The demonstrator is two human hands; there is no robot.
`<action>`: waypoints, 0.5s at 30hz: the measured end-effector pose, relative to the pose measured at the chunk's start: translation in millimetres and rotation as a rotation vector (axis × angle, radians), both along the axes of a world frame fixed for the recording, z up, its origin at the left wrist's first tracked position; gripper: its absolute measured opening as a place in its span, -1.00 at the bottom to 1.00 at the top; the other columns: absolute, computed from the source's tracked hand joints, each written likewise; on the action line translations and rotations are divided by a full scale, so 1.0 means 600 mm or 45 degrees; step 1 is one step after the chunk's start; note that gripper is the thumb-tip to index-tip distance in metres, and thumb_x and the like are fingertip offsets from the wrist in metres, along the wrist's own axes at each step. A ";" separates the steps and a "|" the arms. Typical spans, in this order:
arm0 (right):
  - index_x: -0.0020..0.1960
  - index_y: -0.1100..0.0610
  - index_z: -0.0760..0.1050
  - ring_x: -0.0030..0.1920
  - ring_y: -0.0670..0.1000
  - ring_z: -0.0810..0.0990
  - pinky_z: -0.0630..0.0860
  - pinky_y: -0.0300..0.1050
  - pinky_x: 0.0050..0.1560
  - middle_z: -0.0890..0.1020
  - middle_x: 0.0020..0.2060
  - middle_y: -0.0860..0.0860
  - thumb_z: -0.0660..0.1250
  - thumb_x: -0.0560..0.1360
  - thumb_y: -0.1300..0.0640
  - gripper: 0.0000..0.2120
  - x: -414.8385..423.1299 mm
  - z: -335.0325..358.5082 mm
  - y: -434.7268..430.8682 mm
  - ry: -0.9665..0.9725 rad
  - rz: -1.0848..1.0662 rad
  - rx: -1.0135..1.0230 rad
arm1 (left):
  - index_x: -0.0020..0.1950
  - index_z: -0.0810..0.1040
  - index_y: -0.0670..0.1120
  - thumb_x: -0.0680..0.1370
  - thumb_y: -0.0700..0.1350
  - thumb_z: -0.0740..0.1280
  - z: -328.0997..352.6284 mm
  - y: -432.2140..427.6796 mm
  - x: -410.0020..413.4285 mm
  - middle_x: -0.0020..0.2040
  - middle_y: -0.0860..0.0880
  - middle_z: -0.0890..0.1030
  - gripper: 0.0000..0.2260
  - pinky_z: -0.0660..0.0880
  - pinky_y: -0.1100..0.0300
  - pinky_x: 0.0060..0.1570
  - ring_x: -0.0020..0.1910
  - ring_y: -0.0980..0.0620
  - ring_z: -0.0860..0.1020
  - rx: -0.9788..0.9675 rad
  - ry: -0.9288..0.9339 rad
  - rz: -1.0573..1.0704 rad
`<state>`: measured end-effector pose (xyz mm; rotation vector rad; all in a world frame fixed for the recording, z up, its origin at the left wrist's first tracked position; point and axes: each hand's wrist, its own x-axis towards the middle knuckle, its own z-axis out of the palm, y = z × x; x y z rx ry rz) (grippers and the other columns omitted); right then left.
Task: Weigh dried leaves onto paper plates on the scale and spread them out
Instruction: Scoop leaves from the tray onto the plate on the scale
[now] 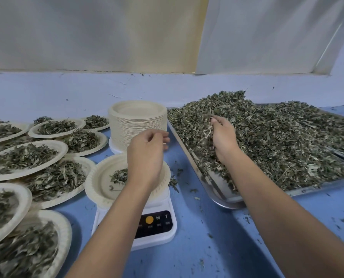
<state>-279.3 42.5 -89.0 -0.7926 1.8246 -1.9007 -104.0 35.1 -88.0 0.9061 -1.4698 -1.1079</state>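
A white scale [155,235] stands near the front middle of the blue table. On it sits a paper plate [99,185] with a small clump of dried leaves [119,176]. My left hand [147,155] hovers over this plate, fingers loosely curled, holding nothing that I can see. A big heap of dried leaves [277,137] fills a metal tray [219,199] on the right. My right hand [223,137] is dug into the heap's left side and grips a handful of leaves.
A tall stack of empty paper plates [137,123] stands behind the scale. Several leaf-filled plates [26,157] cover the table's left side, overlapping. Loose leaf bits lie scattered on the blue tabletop [207,237]. A wall [67,93] closes the back.
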 end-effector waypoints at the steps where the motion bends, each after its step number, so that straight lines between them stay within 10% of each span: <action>1: 0.37 0.11 0.38 -0.01 -0.03 0.55 0.49 0.04 0.17 0.55 -0.06 -0.03 0.07 0.65 0.14 -0.68 0.010 0.007 -0.001 -0.003 0.050 -0.023 | -0.20 0.60 -0.02 0.53 -0.24 0.17 0.003 -0.004 0.006 -0.24 0.07 0.65 -0.74 0.45 0.25 -0.20 -0.31 0.23 0.57 0.010 0.025 0.020; 7: 0.30 0.09 0.45 -0.09 -0.25 0.48 0.36 -0.52 -0.21 0.50 -0.04 -0.19 0.11 0.65 0.13 -0.73 0.122 0.034 -0.021 0.312 0.395 -0.094 | -0.16 0.61 -0.07 0.55 -0.25 0.14 0.011 -0.035 0.073 -0.21 0.00 0.66 -0.73 0.43 0.27 -0.25 -0.26 0.11 0.57 0.085 0.169 0.180; 15: 0.11 0.01 0.47 -0.26 -0.31 0.36 0.28 -0.58 -0.33 0.43 -0.20 -0.25 0.14 0.64 0.12 -0.85 0.209 0.027 -0.030 0.728 0.793 0.109 | -0.06 0.51 -0.02 0.58 -0.21 0.11 0.004 -0.059 0.130 -0.08 0.01 0.60 -0.80 0.43 0.21 -0.16 -0.18 0.11 0.54 0.206 0.345 0.466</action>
